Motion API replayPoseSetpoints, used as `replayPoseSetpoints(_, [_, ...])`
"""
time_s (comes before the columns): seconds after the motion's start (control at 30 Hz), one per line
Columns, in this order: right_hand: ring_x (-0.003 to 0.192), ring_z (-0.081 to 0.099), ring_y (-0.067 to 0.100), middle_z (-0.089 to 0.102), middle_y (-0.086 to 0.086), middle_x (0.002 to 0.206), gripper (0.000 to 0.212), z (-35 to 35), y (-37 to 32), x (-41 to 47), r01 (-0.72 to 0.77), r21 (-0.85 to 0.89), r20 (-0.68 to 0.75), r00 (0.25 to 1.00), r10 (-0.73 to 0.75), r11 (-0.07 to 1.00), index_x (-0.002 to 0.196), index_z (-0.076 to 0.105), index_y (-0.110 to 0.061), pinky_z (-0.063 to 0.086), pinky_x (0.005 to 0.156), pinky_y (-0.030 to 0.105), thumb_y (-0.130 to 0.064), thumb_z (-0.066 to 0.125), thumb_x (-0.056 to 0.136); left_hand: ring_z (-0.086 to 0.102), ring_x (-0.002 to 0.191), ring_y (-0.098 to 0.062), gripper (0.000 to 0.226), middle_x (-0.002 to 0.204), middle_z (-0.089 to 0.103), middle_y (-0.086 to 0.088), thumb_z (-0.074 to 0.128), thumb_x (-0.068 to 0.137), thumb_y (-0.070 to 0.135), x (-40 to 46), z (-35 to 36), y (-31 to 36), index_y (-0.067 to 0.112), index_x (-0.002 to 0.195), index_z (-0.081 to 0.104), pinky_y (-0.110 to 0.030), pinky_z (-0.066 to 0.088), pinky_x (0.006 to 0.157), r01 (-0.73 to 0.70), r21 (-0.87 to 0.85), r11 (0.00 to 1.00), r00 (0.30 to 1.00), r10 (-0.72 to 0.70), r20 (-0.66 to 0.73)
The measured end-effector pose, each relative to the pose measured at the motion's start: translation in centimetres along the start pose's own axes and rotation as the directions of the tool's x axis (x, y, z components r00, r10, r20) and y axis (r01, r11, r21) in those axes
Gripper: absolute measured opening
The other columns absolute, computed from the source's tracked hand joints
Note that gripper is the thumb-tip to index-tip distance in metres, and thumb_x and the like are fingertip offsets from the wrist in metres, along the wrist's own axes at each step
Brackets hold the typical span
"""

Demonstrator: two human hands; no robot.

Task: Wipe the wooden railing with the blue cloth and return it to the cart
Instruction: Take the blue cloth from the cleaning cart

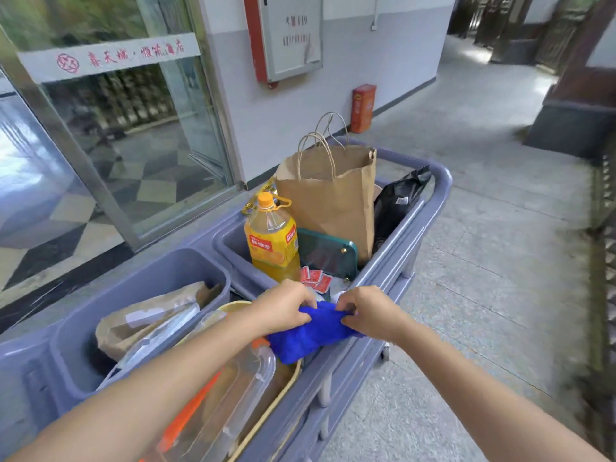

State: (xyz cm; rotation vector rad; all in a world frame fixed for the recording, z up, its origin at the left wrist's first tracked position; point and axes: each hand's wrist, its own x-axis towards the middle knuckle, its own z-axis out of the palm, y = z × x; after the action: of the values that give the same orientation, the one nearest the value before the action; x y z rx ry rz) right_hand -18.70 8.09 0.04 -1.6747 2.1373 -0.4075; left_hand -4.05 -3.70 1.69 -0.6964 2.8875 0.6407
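The blue cloth (308, 335) hangs bunched over the right rim of the grey cart (440, 185), above the cart's contents. My left hand (283, 305) pinches its left end and my right hand (370, 311) pinches its right end, both closed on the fabric. The wooden railing (600, 248) runs along the right edge of the view, dark and blurred, about a metre from the cart.
The cart holds a brown paper bag (333, 195), an orange-capped bottle (271, 241), a green case (328, 251), a black bag (398, 198), red sachets and clear plastic lids. A glass door stands at left, a red box (363, 108) by the wall, stone floor to the right.
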Motion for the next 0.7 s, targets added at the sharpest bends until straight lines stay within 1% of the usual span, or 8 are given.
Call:
replayPoseSetpoints(0.13, [0.063, 0.057, 0.012, 0.069, 0.002, 0.069, 0.007, -4.4, 1.4, -1.6, -0.097, 0.115, -0.14, 0.984, 0.113, 0.989, 0.071, 0.067, -0.01, 0.043, 0.06, 0.019, -0.006, 0.061, 0.073, 0.055, 0.064, 0.0, 0.012, 0.074, 0.064, 0.006, 0.061, 0.076, 0.01, 1.9, -3.5, 3.0, 0.016, 0.082, 0.07, -0.005, 0.039, 0.054, -0.107, -0.096, 0.99, 0.994, 0.103, -0.045])
replayPoseSetpoints(0.2, [0.054, 0.051, 0.002, 0.06, -0.011, 0.057, 0.015, -6.8, 2.1, -3.0, -0.126, 0.133, -0.194, 0.97, 0.15, 0.983, 0.064, 0.065, -0.019, 0.038, 0.052, 0.008, -0.006, 0.062, 0.072, 0.056, 0.062, 0.005, 0.012, 0.069, 0.063, 0.012, 0.062, 0.075, 0.012, 3.0, -4.9, 5.0, 0.021, 0.079, 0.069, -0.003, 0.04, 0.051, -0.158, -0.134, 0.978, 0.987, 0.152, -0.053])
replayPoseSetpoints(0.3, [0.059, 0.054, 0.008, 0.06, -0.008, 0.06, 0.015, -10.3, 3.1, -5.6, -0.168, 0.119, -0.271, 0.943, 0.194, 0.979, 0.065, 0.066, -0.019, 0.04, 0.055, 0.009, -0.006, 0.063, 0.072, 0.058, 0.062, 0.008, 0.012, 0.068, 0.064, 0.015, 0.063, 0.075, 0.012, 4.9, -6.5, 8.4, 0.023, 0.078, 0.069, -0.003, 0.042, 0.051, -0.234, -0.185, 0.954, 0.972, 0.225, -0.067])
replayPoseSetpoints(0.37, [0.064, 0.057, 0.013, 0.064, -0.002, 0.065, 0.009, -12.4, 4.0, -7.6, -0.204, 0.097, -0.318, 0.921, 0.225, 0.974, 0.07, 0.069, -0.014, 0.048, 0.063, 0.021, -0.007, 0.064, 0.072, 0.061, 0.067, 0.004, 0.01, 0.073, 0.068, 0.01, 0.064, 0.075, 0.013, 6.2, -7.2, 11.0, 0.019, 0.08, 0.07, -0.004, 0.044, 0.052, -0.29, -0.211, 0.934, 0.957, 0.283, -0.066])
replayPoseSetpoints(0.43, [0.068, 0.06, 0.015, 0.069, 0.003, 0.071, 0.007, -14.5, 5.0, -10.1, -0.254, 0.081, -0.358, 0.895, 0.265, 0.964, 0.073, 0.07, -0.011, 0.049, 0.067, 0.024, -0.007, 0.064, 0.072, 0.063, 0.069, 0.0, 0.01, 0.077, 0.071, 0.004, 0.064, 0.076, 0.013, 7.6, -7.5, 13.9, 0.019, 0.08, 0.071, -0.007, 0.046, 0.053, -0.344, -0.241, 0.908, 0.938, 0.342, -0.051])
replayPoseSetpoints(0.57, [0.068, 0.059, 0.015, 0.072, 0.006, 0.077, 0.008, -17.6, 7.5, -16.8, -0.39, 0.073, -0.446, 0.81, 0.38, 0.918, 0.076, 0.071, -0.012, 0.043, 0.064, 0.017, -0.008, 0.064, 0.072, 0.066, 0.071, -0.005, 0.012, 0.075, 0.072, 0.003, 0.064, 0.074, 0.013, 10.0, -6.9, 21.4, 0.022, 0.079, 0.071, -0.013, 0.051, 0.058, -0.464, -0.267, 0.844, 0.875, 0.484, 0.007])
replayPoseSetpoints(0.63, [0.064, 0.056, 0.013, 0.071, 0.004, 0.074, 0.009, -18.4, 8.9, -21.0, -0.481, 0.095, -0.495, 0.737, 0.46, 0.872, 0.075, 0.071, -0.013, 0.043, 0.059, 0.01, -0.01, 0.064, 0.071, 0.068, 0.075, -0.009, 0.014, 0.079, 0.074, -0.001, 0.063, 0.073, 0.012, 10.8, -5.9, 25.8, 0.02, 0.081, 0.071, -0.023, 0.054, 0.067, -0.523, -0.289, 0.802, 0.826, 0.561, 0.06])
replayPoseSetpoints(0.7, [0.06, 0.053, 0.011, 0.066, 0.0, 0.067, 0.008, -18.7, 9.9, -25.6, -0.57, 0.122, -0.544, 0.646, 0.535, 0.813, 0.073, 0.071, -0.015, 0.04, 0.053, 0.004, -0.011, 0.064, 0.07, 0.065, 0.069, -0.004, 0.015, 0.075, 0.072, 0.002, 0.063, 0.072, 0.011, 11.2, -4.4, 30.4, 0.021, 0.08, 0.071, -0.025, 0.054, 0.067, -0.593, -0.299, 0.747, 0.756, 0.645, 0.11])
